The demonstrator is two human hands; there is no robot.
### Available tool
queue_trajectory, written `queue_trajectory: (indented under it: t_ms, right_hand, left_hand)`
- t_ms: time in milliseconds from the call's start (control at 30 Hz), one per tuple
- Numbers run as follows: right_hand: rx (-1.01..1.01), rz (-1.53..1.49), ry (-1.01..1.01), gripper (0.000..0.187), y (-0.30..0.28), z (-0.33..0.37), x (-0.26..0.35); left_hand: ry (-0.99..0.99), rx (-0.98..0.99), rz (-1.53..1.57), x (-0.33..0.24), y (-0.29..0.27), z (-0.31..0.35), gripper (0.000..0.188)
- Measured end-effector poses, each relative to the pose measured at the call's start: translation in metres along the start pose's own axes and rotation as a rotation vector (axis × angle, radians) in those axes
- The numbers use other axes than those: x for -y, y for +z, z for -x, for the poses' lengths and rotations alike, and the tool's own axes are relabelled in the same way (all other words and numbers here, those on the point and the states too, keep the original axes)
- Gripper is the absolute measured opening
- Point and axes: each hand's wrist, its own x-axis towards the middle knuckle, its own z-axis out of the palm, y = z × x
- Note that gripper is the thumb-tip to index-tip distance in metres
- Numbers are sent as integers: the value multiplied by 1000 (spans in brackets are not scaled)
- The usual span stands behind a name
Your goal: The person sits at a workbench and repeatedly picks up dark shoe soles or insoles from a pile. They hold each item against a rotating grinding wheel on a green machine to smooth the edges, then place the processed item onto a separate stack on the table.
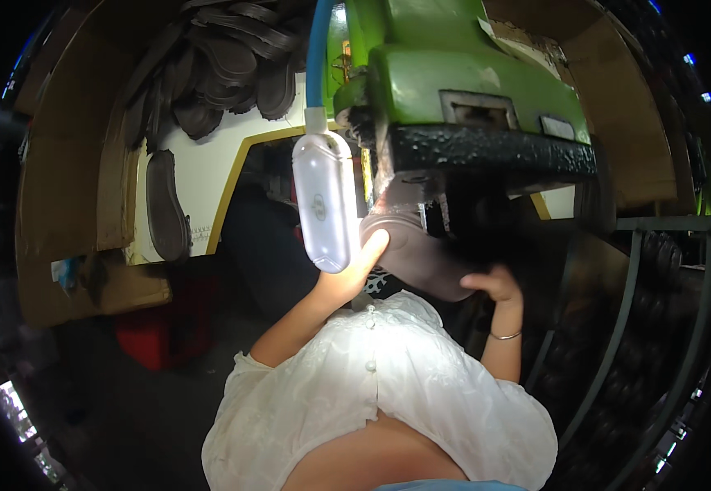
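Observation:
Beneath the head of a green machine [478, 86], a dark brown shoe sole [427, 260] is held at a slant. My left hand [363, 266] grips its left end, the thumb lying on the upper face and the other fingers mostly hidden. At the sole's lower right end, my right hand [496, 285] has its thumb over the edge, with its remaining fingers out of sight. The sole's far edge is close to the machine's working part; shadow hides whether they touch. A lit white lamp [322, 204] hangs just above my left hand and partly covers it.
Many loose dark soles are heaped on the white tabletop [232, 155] at the far left, and a single sole [167, 204] lies nearer its edge. Cardboard [69, 155] stands around the table. A red stool-like object [144, 340] sits low left; a metal rack [629, 303] stands right.

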Motion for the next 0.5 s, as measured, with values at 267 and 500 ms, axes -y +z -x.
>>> queue_trajectory:
  t_ms: [267, 500]
  right_hand:
    - [-318, -260, -584, 36, 28, -22, 54]
    - [-149, -175, -616, 33, 71, -41, 48]
  left_hand:
    - [-50, 8, -10, 2, -30, 7, 32]
    - [-1, -126, 54, -2, -77, 18, 26]
